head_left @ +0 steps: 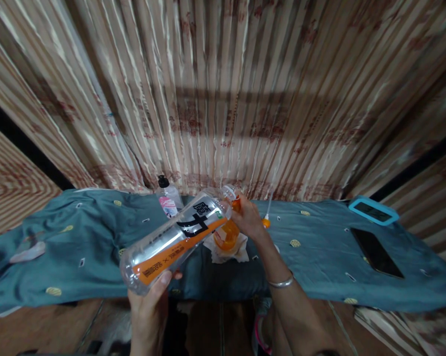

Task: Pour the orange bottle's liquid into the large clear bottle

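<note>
My left hand [151, 296] is wrapped round the lower end of a large clear plastic bottle [178, 237] with a silver and orange label. This bottle is tilted, its uncapped mouth up at the right, close to the neck of a small orange see-through bottle [226, 236]. My right hand [248, 217] closes round the orange bottle's neck, with its fingers partly hidden. The orange bottle stands on a crumpled white tissue [241, 252]. Whether liquid passes between the two bottles I cannot tell. Right of my right hand lies an orange pump head [266, 222] with a thin tube.
A clear bottle with a black cap [163, 182] and pink label stands behind. At right lie a blue-framed digital clock [373, 211] and a black phone [377, 252]. A crumpled whitish piece [28, 252] lies left on the green cloth [300, 267]. Striped curtains [223, 99] hang behind.
</note>
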Demonstrator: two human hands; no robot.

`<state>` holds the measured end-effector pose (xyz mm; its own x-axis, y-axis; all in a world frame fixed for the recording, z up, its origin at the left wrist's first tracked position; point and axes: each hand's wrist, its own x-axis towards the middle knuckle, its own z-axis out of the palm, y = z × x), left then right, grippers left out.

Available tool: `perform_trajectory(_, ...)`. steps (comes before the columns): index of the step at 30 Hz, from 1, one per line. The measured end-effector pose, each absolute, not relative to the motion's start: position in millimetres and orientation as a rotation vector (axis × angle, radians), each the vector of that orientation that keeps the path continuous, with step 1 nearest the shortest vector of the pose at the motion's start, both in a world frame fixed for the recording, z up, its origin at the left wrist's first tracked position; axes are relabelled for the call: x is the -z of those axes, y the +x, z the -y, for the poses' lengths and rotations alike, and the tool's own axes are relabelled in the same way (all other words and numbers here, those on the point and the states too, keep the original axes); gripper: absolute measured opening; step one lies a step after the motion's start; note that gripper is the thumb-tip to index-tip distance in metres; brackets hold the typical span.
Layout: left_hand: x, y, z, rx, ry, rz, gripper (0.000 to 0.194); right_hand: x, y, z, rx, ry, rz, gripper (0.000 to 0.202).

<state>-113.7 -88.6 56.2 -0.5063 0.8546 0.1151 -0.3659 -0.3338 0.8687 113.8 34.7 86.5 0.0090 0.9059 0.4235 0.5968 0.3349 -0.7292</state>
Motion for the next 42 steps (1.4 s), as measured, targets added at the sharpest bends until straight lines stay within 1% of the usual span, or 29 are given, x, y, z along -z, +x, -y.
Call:
perform_trajectory(7,-66,-100,94,-1.933,0.646,-1.054,0.063,-87,113,-33,-0.416,-1.371,1.677,0.031)
perform_trajectory(13,-67,-104,96,-1.922,0.662,-1.081,0.067,-87,113,-32,-0.395,-1.391,1.692,0.032)
perform_trajectory(19,-66,-106,98,-1.92,0.705,-1.148,0.063,-88,112,-31,-0.386,-1.369,1.706,0.026)
perform_trajectory(24,-69,-107,97,-1.909,0.741,-1.189,0.07,-89,112,-30,-0.401,-1.384,1.686,0.025)
perform_trajectory(32,-76,-108,102,-1.847,0.773,-1.281,0.071,-89,112,-28,-0.356,-1.393,1.704,0.021)
perform_trajectory(36,-84,-106,100,-1.87,0.822,-1.296,0.077,-89,111,-28,-0.354,-1.41,1.709,0.021)
perform_trajectory(38,-85,-106,99,-1.878,0.873,-1.304,0.073,-89,111,-28,-0.358,-1.402,1.715,0.022)
perform_trajectory(42,-79,-112,100,-1.878,0.9,-1.349,0.058,-89,112,-27,-0.362,-1.397,1.724,0.021)
